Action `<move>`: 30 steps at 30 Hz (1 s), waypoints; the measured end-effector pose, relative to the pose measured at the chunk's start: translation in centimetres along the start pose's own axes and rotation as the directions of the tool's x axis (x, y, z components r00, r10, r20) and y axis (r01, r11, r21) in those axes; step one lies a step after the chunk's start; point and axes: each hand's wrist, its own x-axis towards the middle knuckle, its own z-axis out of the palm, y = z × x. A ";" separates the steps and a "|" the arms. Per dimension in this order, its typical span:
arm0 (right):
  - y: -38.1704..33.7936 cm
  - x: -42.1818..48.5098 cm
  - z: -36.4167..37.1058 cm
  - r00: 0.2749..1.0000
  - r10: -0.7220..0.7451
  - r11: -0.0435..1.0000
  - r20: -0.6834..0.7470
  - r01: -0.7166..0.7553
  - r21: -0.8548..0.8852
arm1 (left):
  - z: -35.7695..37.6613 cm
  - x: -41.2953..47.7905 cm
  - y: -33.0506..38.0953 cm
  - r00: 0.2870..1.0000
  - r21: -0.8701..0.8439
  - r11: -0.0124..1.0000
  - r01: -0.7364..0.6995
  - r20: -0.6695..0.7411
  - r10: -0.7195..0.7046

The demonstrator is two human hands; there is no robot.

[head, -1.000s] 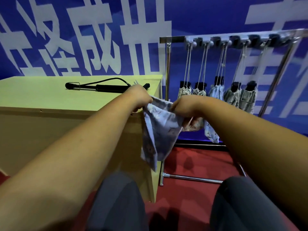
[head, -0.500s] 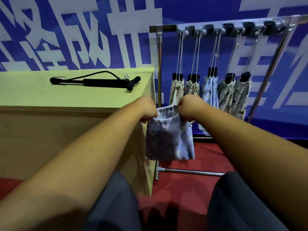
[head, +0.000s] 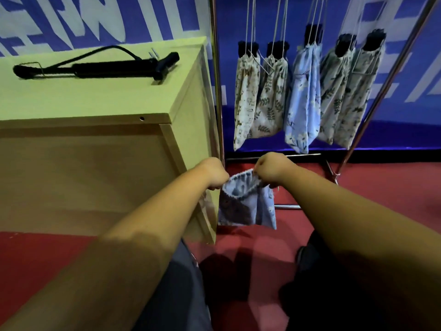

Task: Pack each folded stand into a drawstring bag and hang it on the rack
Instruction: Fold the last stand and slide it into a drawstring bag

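Lower now beside the pale wooden desk (head: 95, 99), left hand (head: 213, 174) and right hand (head: 272, 169) are pinching open the blue floral cloth drawstring bag (head: 253, 209).

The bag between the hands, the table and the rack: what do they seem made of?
The bag: thin printed cloth, matte; it sags and gathers at the mouth. The table: probably laminated wood board, pale, smooth, with faint grain. The rack: metal tube, shiny, likely steel or chrome plated.
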 end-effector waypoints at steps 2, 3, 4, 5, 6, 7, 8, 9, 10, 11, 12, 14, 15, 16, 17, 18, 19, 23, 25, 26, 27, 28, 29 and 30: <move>0.6 0.5 0.5 0.997 0.038 0.996 0.065 -0.043 0.078 | 0.4 0.4 -0.2 0.999 -0.061 0.998 0.013 0.051 -0.010; 0.9 0.7 0.7 0.995 0.039 0.995 0.096 -0.048 0.089 | 0.3 0.1 -0.1 0.996 -0.074 0.997 0.018 0.083 -0.012; 1.0 1.2 0.8 0.995 0.043 0.991 0.093 -0.054 0.119 | 0.6 0.7 -0.3 0.996 -0.089 0.996 0.018 0.085 -0.010; 0.5 1.2 0.5 0.994 0.030 0.989 0.107 -0.045 0.138 | 0.3 0.7 -0.1 0.995 -0.126 0.992 0.022 0.099 -0.009; -0.2 0.9 0.2 0.994 0.016 0.988 0.109 -0.033 0.153 | 0.0 0.7 0.2 0.995 -0.156 0.988 0.020 0.101 -0.004; -1.0 0.9 -0.3 0.995 0.000 0.986 0.104 -0.018 0.167 | -0.6 0.5 0.5 0.995 -0.170 0.985 0.015 0.104 0.003; -2.1 0.5 -0.9 0.995 -0.025 0.982 0.094 0.007 0.190 | -1.3 0.2 0.9 0.995 -0.185 0.983 -0.002 0.097 0.021; -3.2 0.3 -1.4 0.996 -0.053 0.974 0.074 0.035 0.224 | -2.2 -0.2 1.4 0.996 -0.200 0.980 -0.022 0.084 0.039; -4.4 0.2 -2.1 0.996 -0.072 0.962 0.050 0.056 0.269 | -3.0 -0.5 1.7 0.996 -0.219 0.975 -0.041 0.074 0.059; -5.7 0.3 -2.8 0.995 -0.097 0.937 0.021 0.084 0.338 | -4.1 -0.9 2.1 0.995 -0.235 0.971 -0.048 0.077 0.068; -7.1 0.2 -3.6 0.994 -0.113 0.912 -0.008 0.107 0.396 | -5.1 -1.7 2.6 0.993 -0.262 0.963 -0.057 0.082 0.081; -10.1 0.2 -5.5 0.983 -0.165 0.864 -0.074 0.181 0.470 | -7.8 -3.5 3.2 0.990 -0.317 0.946 -0.062 0.100 0.099; -11.6 0.2 -6.5 0.974 -0.198 0.839 -0.111 0.227 0.495 | -9.2 -4.6 3.5 0.987 -0.352 0.933 -0.073 0.111 0.119; -13.0 -0.1 -7.5 0.964 -0.223 0.819 -0.147 0.267 0.508 | -10.6 -5.7 3.7 0.981 -0.382 0.921 -0.082 0.133 0.143; -14.6 -0.2 -8.6 0.952 -0.248 0.798 -0.182 0.307 0.519 | -12.2 -6.9 3.8 0.973 -0.417 0.905 -0.089 0.159 0.169; -16.0 -0.6 -9.7 0.942 -0.267 0.779 -0.205 0.336 0.529 | -13.7 -8.1 3.8 0.959 -0.470 0.878 -0.093 0.196 0.206; -17.3 -0.8 -10.6 0.933 -0.283 0.758 -0.222 0.359 0.544 | -15.3 -9.1 3.7 0.939 -0.531 0.842 -0.093 0.233 0.251; -21.4 -0.9 -12.9 0.896 -0.358 0.756 -0.261 0.442 0.482 | -21.7 -11.6 2.6 0.915 -0.708 0.686 -0.171 0.144 0.377; -23.1 -0.5 -12.9 0.875 -0.392 0.778 -0.284 0.481 0.404 | -24.3 -11.3 1.3 0.952 -0.746 0.622 -0.237 -0.051 0.302; -23.6 -0.3 -12.9 0.861 -0.409 0.790 -0.304 0.500 0.354 | -25.1 -10.6 0.5 0.963 -0.733 0.628 -0.260 -0.149 0.224; -24.3 0.1 -12.8 0.840 -0.430 0.796 -0.332 0.526 0.300 | -25.7 -9.9 -0.5 0.961 -0.703 0.659 -0.267 -0.242 0.131; -24.9 0.4 -12.7 0.819 -0.453 0.800 -0.353 0.548 0.244 | -26.0 -9.0 -1.6 0.948 -0.672 0.695 -0.257 -0.315 0.046; -25.5 0.6 -12.4 0.802 -0.478 0.803 -0.359 0.565 0.192 | -26.1 -8.2 -2.7 0.930 -0.651 0.721 -0.237 -0.367 -0.026; -26.4 1.1 -12.3 0.782 -0.512 0.801 -0.356 0.584 0.130 | -26.2 -7.3 -3.7 0.910 -0.648 0.728 -0.225 -0.406 -0.080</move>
